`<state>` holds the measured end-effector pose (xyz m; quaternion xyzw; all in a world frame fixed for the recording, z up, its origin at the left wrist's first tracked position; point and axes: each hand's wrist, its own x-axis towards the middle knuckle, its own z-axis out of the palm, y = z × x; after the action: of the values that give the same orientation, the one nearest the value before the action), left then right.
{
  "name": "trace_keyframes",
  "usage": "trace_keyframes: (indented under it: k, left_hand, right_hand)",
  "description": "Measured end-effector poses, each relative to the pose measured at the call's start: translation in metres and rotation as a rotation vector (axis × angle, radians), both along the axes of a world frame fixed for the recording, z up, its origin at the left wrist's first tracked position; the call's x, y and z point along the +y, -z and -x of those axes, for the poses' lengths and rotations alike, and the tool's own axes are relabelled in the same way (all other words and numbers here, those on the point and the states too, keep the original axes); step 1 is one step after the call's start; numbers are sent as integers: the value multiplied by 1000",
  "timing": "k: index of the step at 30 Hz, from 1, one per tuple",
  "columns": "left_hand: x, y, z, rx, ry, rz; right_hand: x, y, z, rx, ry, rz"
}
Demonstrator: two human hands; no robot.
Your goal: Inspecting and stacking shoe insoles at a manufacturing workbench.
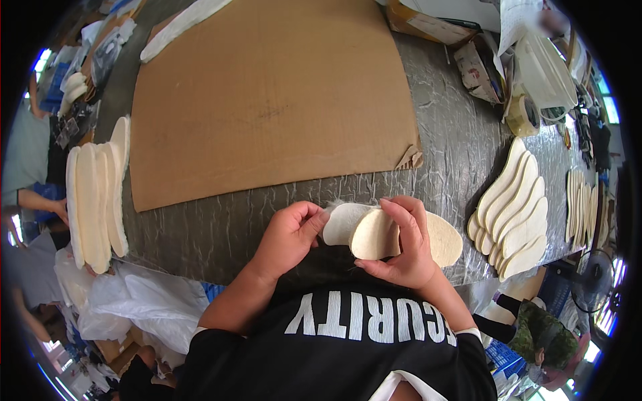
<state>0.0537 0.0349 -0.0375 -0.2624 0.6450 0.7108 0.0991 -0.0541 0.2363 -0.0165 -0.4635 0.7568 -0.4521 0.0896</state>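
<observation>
The cream insole pieces [394, 234] sit at the table's [461, 140] near edge, about six o'clock from the cardboard sheet [274, 93]. The right hand [404, 244] curls over the folded top piece, thumb beneath, fingers closed on it. The left hand [289, 235] pinches the white end at nine o'clock. Peeling cleanly probably calls for a firm right-hand hold and a slow, low pull leftward.

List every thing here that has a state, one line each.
left hand: pinching the end of an insole
right hand: gripping insoles, fingers curled over them
held insoles: several overlapped, partly off the table edge
insole row at right: fanned, lying flat
insole stack at left: overlapped, overhanging the table edge
cardboard sheet: flat, one corner torn and curled
tape roll: on its side
</observation>
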Motion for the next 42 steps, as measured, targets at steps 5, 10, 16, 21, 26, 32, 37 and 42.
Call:
trace_keyframes:
  k: [5,10,16,21,26,32,37,42]
  left_hand:
    - [4,11,1,85,-43,-18]
    - [10,10,9,148,-330,-410]
    - [14,12,15,227,-296,-414]
    - [15,-5,18,218,-216,-184]
    - [16,-5,18,251,-192,-81]
    - [16,-8,18,290,-183,-53]
    - [14,-9,18,296,-156,-25]
    - [17,-10,13,296,-154,-32]
  right_hand:
    - [-4,-7,4,31,-19,-10]
    - [-6,-13,6,54,-3,-24]
    - [-6,-8,4,14,4,-21]
    - [-8,-7,5,20,-6,-28]
    - [-9,-6,4,12,-1,-43]
    - [-10,-5,4,15,5,-60]
    - [-10,-5,4,17,0,-59]
    - [-8,-6,0,-4,-6,-68]
